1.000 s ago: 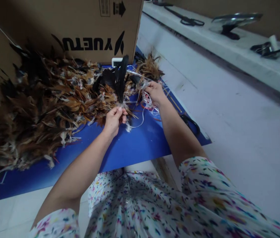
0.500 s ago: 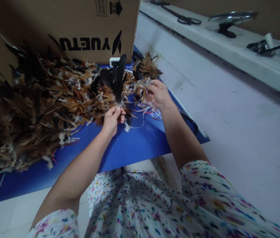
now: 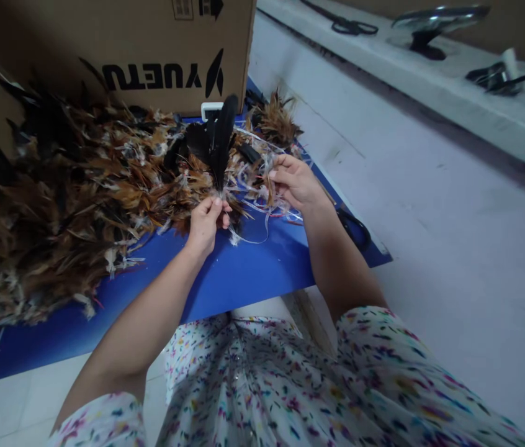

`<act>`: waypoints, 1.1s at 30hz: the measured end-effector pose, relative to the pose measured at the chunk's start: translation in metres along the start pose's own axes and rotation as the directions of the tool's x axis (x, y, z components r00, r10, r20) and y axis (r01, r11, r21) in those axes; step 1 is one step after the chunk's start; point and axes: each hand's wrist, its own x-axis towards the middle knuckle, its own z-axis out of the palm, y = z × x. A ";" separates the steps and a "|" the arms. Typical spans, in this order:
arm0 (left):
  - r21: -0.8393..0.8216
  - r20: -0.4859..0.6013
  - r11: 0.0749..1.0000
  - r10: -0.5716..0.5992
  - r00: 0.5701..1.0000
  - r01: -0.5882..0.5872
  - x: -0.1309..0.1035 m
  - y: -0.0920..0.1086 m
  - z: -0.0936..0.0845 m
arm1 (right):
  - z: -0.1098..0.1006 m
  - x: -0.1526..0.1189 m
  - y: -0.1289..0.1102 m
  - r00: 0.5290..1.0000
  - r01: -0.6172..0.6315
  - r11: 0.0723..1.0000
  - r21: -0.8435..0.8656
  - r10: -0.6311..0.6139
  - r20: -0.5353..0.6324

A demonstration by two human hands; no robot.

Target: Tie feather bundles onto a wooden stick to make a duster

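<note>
My left hand (image 3: 206,223) is closed in a pinch on the quill end of a black feather (image 3: 223,139), which stands upright above the fingers. A thin pale string (image 3: 262,237) loops to the right from near that hand. My right hand (image 3: 295,180) has its fingers pressed together beside whitish fluff and strings (image 3: 257,177); what lies between its fingertips I cannot make out. Left of both hands, a large heap of brown and black feathers (image 3: 80,198) tied in tufts covers the blue table (image 3: 253,273).
Behind the heap stands a cardboard box (image 3: 164,37), with a small white device (image 3: 211,108) at its foot. A brown feather bunch (image 3: 278,118) lies near the wall. Black loop handles (image 3: 355,230) lie at the table's right edge. Scissors (image 3: 354,27) rest on the ledge (image 3: 397,81).
My right hand has come slightly down and turned beside the fluff. My left hand keeps its pinch on the black feather. The whole view has shifted a little.
</note>
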 end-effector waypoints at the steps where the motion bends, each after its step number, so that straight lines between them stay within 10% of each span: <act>1: 0.006 -0.005 1.000 0.010 1.000 -0.010 0.000 0.000 0.000 | 0.000 -0.001 0.000 1.000 -0.002 1.000 -0.010 0.002 0.014; 25: 0.155 -0.099 0.965 0.229 0.968 -0.213 -0.001 -0.005 -0.003 | 0.004 -0.003 -0.003 0.998 -0.024 0.983 -0.181 0.034 0.050; 33: 0.094 -0.063 0.966 0.248 0.967 -0.242 -0.006 0.000 0.000 | 0.006 -0.007 -0.006 0.986 0.092 0.864 -0.494 -0.008 0.169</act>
